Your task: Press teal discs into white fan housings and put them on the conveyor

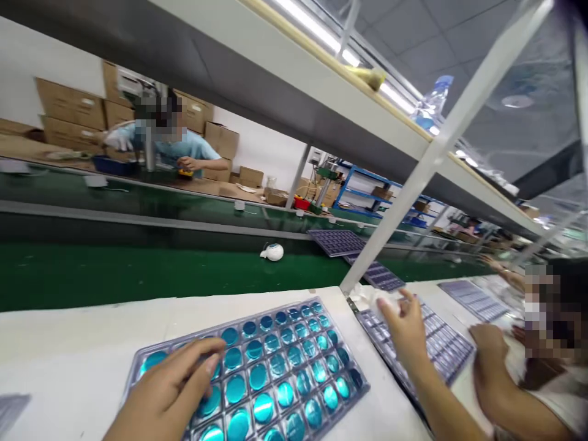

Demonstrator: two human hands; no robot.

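A clear plastic tray (362,384) with rows of shiny blue discs (263,407) lies on the white table in front of me. My left hand (172,386) is over the tray's left part, its fingers bent above the discs; what lies under the fingertips is hidden. To the right, my right hand (407,324) is raised above a second compartmented tray (441,337). Its thumb and fingers are curved around a white item (388,301), whose shape is blurred.
A green conveyor belt (138,269) runs behind the table, carrying a white round object (274,252) and dark trays (337,242). A slanted white post (399,202) rises between the trays. People sit across the belt and at right.
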